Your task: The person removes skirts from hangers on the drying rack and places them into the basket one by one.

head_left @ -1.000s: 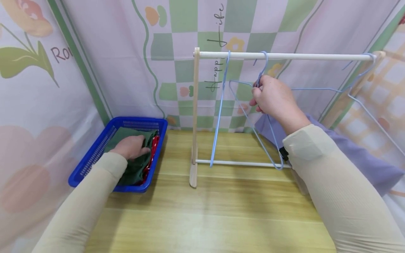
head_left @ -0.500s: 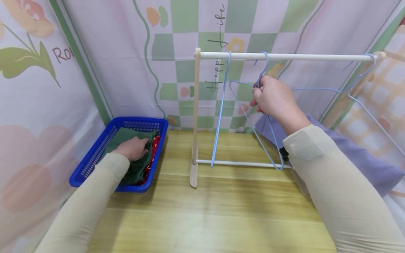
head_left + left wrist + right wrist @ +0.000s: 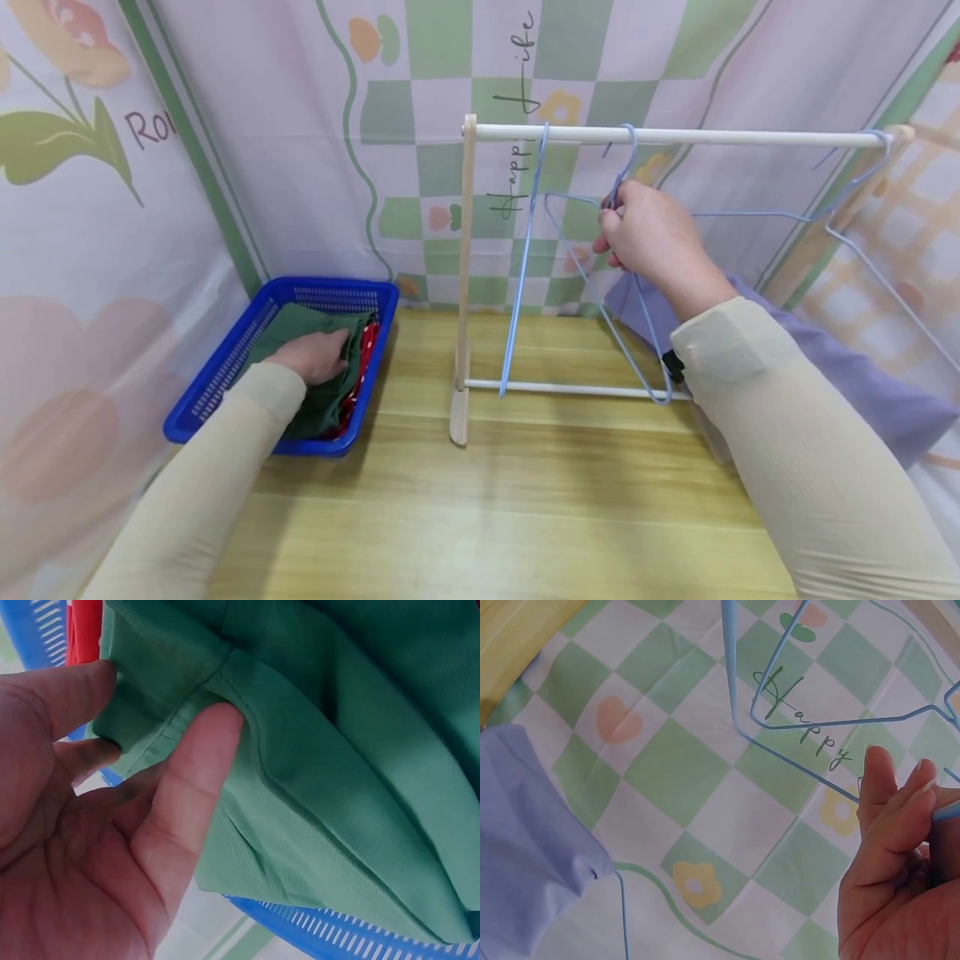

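Note:
My left hand (image 3: 313, 357) rests on a folded dark green garment (image 3: 322, 750) inside a blue plastic basket (image 3: 372, 292). In the left wrist view its fingers are spread and one fingertip touches a seam fold of the cloth. Red cloth with white dots (image 3: 367, 342) shows at the garment's right edge. My right hand (image 3: 656, 233) pinches a light blue wire hanger (image 3: 573, 254) at its neck, just below the hook. That hook sits over the white top bar (image 3: 712, 136) of a clothes rack. In the right wrist view the curled fingers hold the wire at the right edge.
Another blue hanger (image 3: 522, 267) hangs near the rack's left wooden post (image 3: 466, 250). A third hanger (image 3: 757, 214) is hooked at the bar's right end. Behind my right forearm is a lavender cloth item (image 3: 847, 375). The rack stands on a wooden table (image 3: 480, 517) before patterned curtains.
My left hand has shifted slightly to the right on the green garment, and its fingers and thumb have come closer together. The right hand keeps its grip on the hanger in the same place.

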Action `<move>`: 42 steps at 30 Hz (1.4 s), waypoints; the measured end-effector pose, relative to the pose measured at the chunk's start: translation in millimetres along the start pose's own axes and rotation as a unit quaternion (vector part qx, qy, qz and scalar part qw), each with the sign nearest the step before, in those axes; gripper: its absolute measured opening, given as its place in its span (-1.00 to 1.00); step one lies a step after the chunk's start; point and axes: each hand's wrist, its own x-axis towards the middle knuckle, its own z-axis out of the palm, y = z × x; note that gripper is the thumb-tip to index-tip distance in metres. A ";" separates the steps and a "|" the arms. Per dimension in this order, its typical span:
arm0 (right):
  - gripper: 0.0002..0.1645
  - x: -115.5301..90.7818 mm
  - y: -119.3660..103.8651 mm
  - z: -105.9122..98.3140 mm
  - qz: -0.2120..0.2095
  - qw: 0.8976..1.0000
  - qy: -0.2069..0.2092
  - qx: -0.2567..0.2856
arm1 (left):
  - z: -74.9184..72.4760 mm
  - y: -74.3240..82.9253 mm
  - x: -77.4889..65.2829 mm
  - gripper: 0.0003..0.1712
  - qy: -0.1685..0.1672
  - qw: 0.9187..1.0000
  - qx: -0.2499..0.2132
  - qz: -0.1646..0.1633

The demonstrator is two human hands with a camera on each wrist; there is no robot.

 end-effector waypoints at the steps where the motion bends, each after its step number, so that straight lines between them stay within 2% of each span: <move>1: -0.64 -0.1 0.0 -0.1 0.001 1.000 0.000 0.000 | -0.1 0.8 -0.5 -0.22 -0.001 1.000 0.002 0.002; 6: -0.64 -1.0 -1.2 -0.2 0.004 1.000 -0.004 0.003 | -0.3 3.0 -1.1 -0.22 -0.012 1.000 0.005 0.000; 17: -0.63 0.0 -0.4 1.5 0.005 1.000 -0.001 0.005 | 0.5 7.3 -4.1 -0.24 0.004 1.000 0.004 0.007; 26: -0.63 -2.2 -1.2 0.1 0.011 1.000 -0.004 0.005 | -2.0 7.9 -6.9 -0.24 0.001 1.000 -0.002 0.011; 35: -0.62 -3.2 -1.6 -1.4 0.012 1.000 -0.005 0.004 | -2.4 10.7 -5.0 -0.28 0.023 0.999 0.014 0.025; 42: -0.63 -3.5 -1.5 -1.1 0.009 1.000 -0.001 0.002 | -5.1 14.2 -9.4 -0.28 0.044 0.999 0.020 0.016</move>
